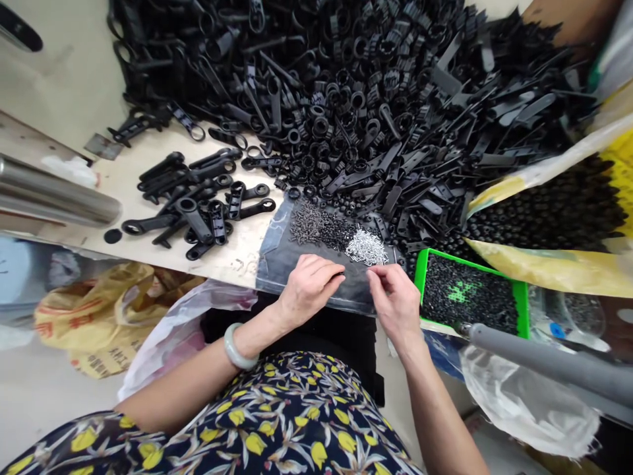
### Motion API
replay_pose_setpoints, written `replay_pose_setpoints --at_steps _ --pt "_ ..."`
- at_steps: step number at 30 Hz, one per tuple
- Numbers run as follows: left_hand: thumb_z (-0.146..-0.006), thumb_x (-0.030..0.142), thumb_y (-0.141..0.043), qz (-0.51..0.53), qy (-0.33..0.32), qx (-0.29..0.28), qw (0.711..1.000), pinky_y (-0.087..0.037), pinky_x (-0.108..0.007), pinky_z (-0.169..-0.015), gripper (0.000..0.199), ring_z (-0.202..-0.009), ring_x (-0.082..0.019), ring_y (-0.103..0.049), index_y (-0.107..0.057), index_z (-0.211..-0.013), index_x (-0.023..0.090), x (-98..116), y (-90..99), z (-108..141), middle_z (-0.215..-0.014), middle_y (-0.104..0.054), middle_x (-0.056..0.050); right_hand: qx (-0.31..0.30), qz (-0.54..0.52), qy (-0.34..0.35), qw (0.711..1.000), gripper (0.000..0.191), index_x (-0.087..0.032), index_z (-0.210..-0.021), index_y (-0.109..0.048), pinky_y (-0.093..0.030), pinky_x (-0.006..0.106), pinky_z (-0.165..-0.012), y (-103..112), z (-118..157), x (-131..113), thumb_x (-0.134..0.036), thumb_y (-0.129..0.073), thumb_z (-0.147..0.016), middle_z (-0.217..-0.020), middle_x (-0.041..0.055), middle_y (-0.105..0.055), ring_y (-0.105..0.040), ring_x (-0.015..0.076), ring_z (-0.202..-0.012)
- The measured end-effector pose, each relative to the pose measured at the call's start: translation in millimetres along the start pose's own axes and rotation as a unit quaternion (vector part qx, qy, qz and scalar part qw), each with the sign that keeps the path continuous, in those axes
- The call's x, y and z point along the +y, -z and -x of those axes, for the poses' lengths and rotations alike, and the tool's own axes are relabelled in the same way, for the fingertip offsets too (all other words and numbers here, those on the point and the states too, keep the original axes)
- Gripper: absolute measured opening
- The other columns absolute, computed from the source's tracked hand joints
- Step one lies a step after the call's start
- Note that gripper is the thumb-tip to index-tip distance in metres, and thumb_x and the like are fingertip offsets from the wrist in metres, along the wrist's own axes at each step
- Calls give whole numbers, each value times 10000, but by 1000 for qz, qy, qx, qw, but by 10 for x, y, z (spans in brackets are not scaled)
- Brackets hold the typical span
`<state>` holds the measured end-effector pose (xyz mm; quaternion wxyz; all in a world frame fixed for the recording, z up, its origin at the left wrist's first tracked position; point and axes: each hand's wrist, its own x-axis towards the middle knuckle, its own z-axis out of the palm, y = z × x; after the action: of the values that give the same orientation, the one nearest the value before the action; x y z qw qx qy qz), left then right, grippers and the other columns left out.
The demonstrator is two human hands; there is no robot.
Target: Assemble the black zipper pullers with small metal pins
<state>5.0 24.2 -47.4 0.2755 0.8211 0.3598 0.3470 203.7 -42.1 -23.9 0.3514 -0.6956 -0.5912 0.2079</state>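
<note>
My left hand (309, 289) is closed in a pinch over the dark mat (316, 267), with a small black part (341, 272) just showing at its fingertips. To its right, my right hand (398, 300) is also pinched, thumb against fingers. Whatever it may hold is too small to make out. Right above its fingertips lies a heap of short silver pins (366, 246). Beside the pins, small dark pieces (339, 231) and brownish-grey pieces (306, 223) are spread on the mat. The two hands are apart.
Black plastic parts (346, 99) are piled high at the back. Ring-ended black levers (192, 214) lie at the left. At the right are a green tray (424, 277) of tiny black pieces, an open yellow-white sack (558, 260) and a grey bar (534, 356). A metal cylinder (54, 194) stands left.
</note>
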Motion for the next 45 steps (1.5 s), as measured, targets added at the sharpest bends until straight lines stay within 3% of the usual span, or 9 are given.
replay_pose_setpoints --at_steps 4,10,28,40,45 --pt "-1009 290 -628 23 -5 8 1000 -481 -378 -866 141 -891 -208 -713 -727 -1043 194 -44 -19 28 -976 -802 -67 -2 -134 -39 990 161 -240 -963 -717 -540 306 -660 -108 29 -146 -362 -624 -1011 -914 30 -685 -655 163 -722" --pt "-1008 247 -610 32 8 -1 999 -489 -392 -899 130 -932 -220 -710 -721 -1060 202 -46 -6 49 -1003 -799 -66 -6 -181 -46 982 153 -238 -982 -734 -548 316 -707 -225 19 -214 -354 -635 -1002 -900 28 -691 -660 168 -754" --pt "-1008 274 -614 13 27 0 1000 -448 -396 -877 109 -881 -219 -679 -681 -958 204 -34 -55 34 -935 -779 -54 14 -173 -27 984 116 -240 -968 -748 -551 342 -735 -305 34 -253 -315 -663 -991 -871 31 -698 -662 188 -797" --pt "-992 186 -611 -15 -10 37 999 -447 -393 -881 58 -858 -193 -699 -656 -957 198 -44 -53 64 -969 -797 -33 6 -40 73 997 116 -232 -1016 -764 -557 303 -727 -289 44 -291 -239 -649 -1010 -917 28 -728 -680 155 -808" --pt "-1004 166 -593 8 -19 51 998 -428 -411 -953 100 -907 -177 -719 -676 -1044 205 -39 -30 100 -1046 -807 -31 9 -63 37 997 136 -248 -1035 -785 -577 310 -740 -341 59 -256 -277 -655 -1010 -934 31 -744 -699 162 -805"
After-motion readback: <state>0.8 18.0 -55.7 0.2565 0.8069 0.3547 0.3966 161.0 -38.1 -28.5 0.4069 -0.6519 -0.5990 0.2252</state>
